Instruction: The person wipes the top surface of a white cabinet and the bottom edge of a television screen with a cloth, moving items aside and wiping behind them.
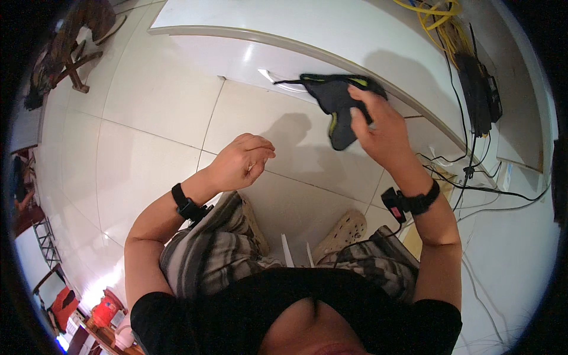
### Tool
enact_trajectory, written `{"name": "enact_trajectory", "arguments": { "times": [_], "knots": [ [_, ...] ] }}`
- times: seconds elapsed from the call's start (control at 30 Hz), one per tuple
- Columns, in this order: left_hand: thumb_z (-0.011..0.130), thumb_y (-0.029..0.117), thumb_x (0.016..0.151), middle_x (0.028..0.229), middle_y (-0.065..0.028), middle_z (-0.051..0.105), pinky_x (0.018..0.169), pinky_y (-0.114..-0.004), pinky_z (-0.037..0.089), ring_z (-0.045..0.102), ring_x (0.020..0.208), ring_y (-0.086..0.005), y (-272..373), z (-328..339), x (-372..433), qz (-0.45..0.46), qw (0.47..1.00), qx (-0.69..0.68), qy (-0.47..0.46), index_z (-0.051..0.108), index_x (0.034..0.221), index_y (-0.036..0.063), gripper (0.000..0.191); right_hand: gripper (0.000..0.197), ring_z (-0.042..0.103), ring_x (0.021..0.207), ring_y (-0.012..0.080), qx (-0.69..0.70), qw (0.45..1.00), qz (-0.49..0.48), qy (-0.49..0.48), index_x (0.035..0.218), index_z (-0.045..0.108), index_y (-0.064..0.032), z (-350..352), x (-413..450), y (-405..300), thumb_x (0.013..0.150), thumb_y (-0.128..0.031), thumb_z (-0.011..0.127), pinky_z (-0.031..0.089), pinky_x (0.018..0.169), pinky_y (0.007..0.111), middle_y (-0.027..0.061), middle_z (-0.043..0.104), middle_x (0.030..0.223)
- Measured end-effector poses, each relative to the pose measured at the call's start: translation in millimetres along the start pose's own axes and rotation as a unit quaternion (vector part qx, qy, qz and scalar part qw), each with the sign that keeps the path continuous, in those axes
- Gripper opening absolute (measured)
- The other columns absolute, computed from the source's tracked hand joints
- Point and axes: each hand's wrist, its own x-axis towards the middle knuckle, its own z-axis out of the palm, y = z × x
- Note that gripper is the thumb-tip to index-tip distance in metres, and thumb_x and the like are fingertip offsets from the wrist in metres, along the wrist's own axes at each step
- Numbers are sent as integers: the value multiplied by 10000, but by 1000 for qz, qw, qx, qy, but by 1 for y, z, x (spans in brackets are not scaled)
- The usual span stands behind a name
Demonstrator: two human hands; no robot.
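My right hand (385, 126) grips a dark grey fabric piece (337, 95) with black edging and yellow-green patches. Its thumb and index finger show on the near face; the other fingers are hidden. A thin black strap juts from the fabric's left end, and a rounded lobe hangs toward me. The piece is in front of the edge of a white tabletop (284, 17). To the left, above the tiled floor (151, 151), my left hand (243, 160) has its fingers curled in, with nothing visible in them. Each wrist wears a black strap with a small device.
Black cables (468, 173) trail down at the right, below a black power strip (475, 97) and a bundle of yellow cables (439, 26). A wooden chair (75, 71) stands at the far left. My beige clog (344, 233) rests on the floor below.
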Motion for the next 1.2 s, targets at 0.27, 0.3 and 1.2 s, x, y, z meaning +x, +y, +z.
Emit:
{"name": "enact_trajectory", "arguments": {
  "times": [0.27, 0.3, 1.2],
  "knots": [
    [600, -41, 779, 1066, -134, 666, 913, -410, 505, 634, 1020, -306, -2, -1, -3, 2, 1000, -4, -3, 679, 975, 22, 221, 570, 602, 1020, 172, -371, 876, -144, -273, 1345, 601, -138, 14, -27, 67, 777, -120, 653, 489, 805, 291, -9, 618, 1257],
    [603, -38, 780, 1062, -133, 668, 916, -410, 504, 635, 1017, -304, -5, -1, -5, 2, 1000, -9, -5, 679, 976, 23, 219, 570, 602, 1020, 172, -370, 874, -149, -277, 1345, 601, -138, 11, -32, 76, 777, -120, 653, 489, 805, 291, -9, 618, 1257],
    [585, 7, 791, 1054, -134, 662, 899, -411, 504, 629, 961, -321, -29, 5, -28, -21, 999, -34, 10, 667, 971, 14, 198, 128, 592, 928, 212, -95, 940, -314, -92, 884, 621, -92, 213, 104, -36, 766, -113, 577, 446, 898, 349, 50, 610, 870]
  ]
}}
